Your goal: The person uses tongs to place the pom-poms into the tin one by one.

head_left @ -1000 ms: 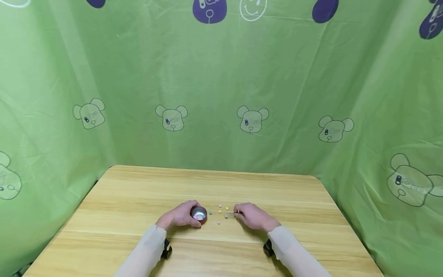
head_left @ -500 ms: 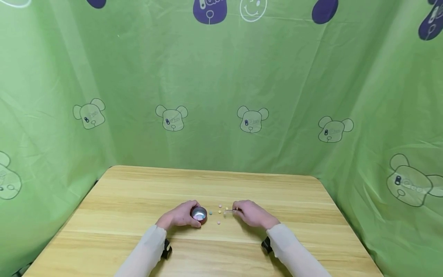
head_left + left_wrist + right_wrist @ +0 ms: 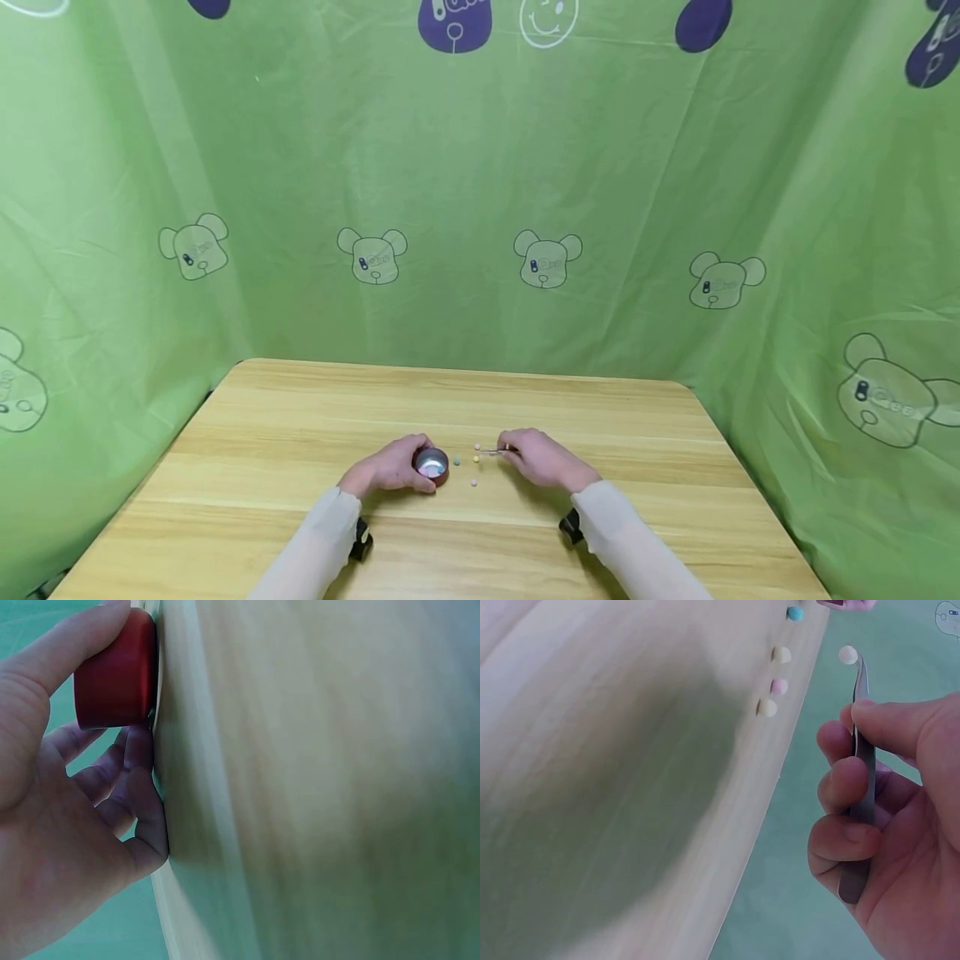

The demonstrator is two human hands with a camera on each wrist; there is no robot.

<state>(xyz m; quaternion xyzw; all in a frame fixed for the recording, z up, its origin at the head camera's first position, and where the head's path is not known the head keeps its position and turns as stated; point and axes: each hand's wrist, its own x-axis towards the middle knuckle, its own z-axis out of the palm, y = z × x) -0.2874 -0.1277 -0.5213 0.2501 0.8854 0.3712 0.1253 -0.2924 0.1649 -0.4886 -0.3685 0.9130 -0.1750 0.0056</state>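
Head view: just below the middle of the frame, left hand (image 3: 390, 465) curled round a tin (image 3: 441, 479) from its left, thumb low, fingers high; inside, pink and blue bits (image 3: 432, 472) (too small to count). Right of the tin, on the table (image 3: 420, 546): a teal bead (image 3: 457, 461), then a yellow bead (image 3: 476, 459), with one pink bead (image 3: 477, 447) above and a second one below. Farther right, right hand (image 3: 546, 461) pinching tweezers (image 3: 492, 452), tip leftward, close beside the yellow bead and the upper pink one. Along the bottom, pale sleeves (image 3: 318, 542); across the top, green cloth (image 3: 465, 167) printed with bear heads (image 3: 375, 262).

Left wrist view: upper left, red wall of the tin, under the thumb; below it, fingers loosely bent against the wood.

Right wrist view: at right, tweezers near upright in the frame, between thumb and curled fingers; at the tip, a pale bead (image 3: 847, 655). Upper middle, a slanting line of beads on the wood: blue, cream, pink, cream.
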